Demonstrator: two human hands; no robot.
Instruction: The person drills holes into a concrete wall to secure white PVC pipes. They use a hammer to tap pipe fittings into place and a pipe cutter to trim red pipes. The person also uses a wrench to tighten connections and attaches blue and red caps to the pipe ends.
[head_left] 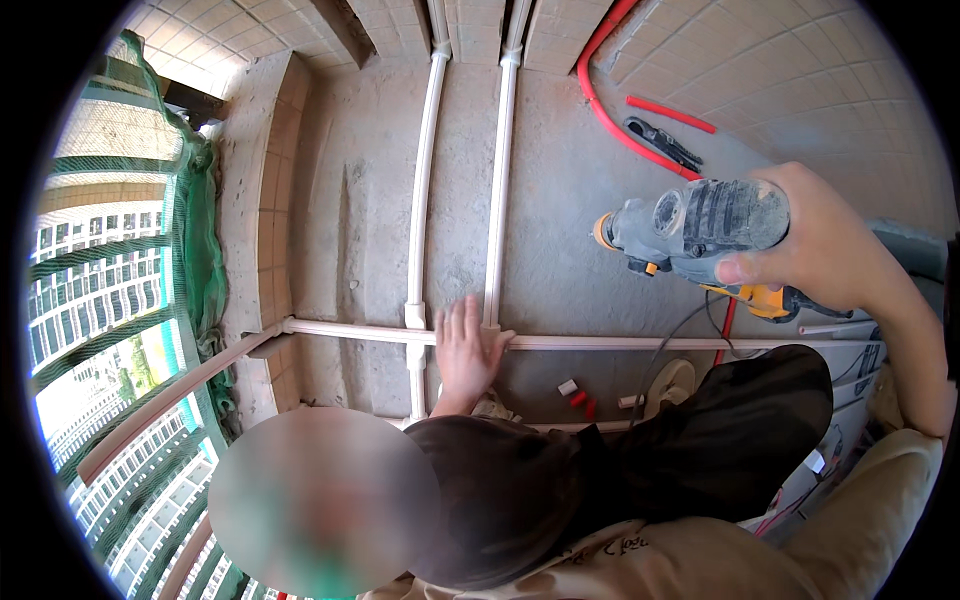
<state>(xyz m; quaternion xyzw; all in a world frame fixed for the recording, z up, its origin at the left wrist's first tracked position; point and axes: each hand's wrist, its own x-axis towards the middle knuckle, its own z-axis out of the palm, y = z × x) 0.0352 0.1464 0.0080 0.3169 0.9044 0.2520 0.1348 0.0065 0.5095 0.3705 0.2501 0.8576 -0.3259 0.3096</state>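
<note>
My right hand grips a dusty grey-and-yellow hammer drill by its rear end, lifted over the floor at the right. The drill's chuck end, with a yellow ring, points left. No bit can be made out in it. My left hand is open, fingers stretched out, over the white cross pipe between two joints. It seems to touch the pipe. One upright white pipe ends in a white fitting left of that hand; a second upright pipe meets the cross pipe right beside my fingers.
A red pipe curves along the right wall, near a short red piece and a black hand tool. Small red and white offcuts lie by my shoe. A dark cable trails there. Green netting hangs at the left.
</note>
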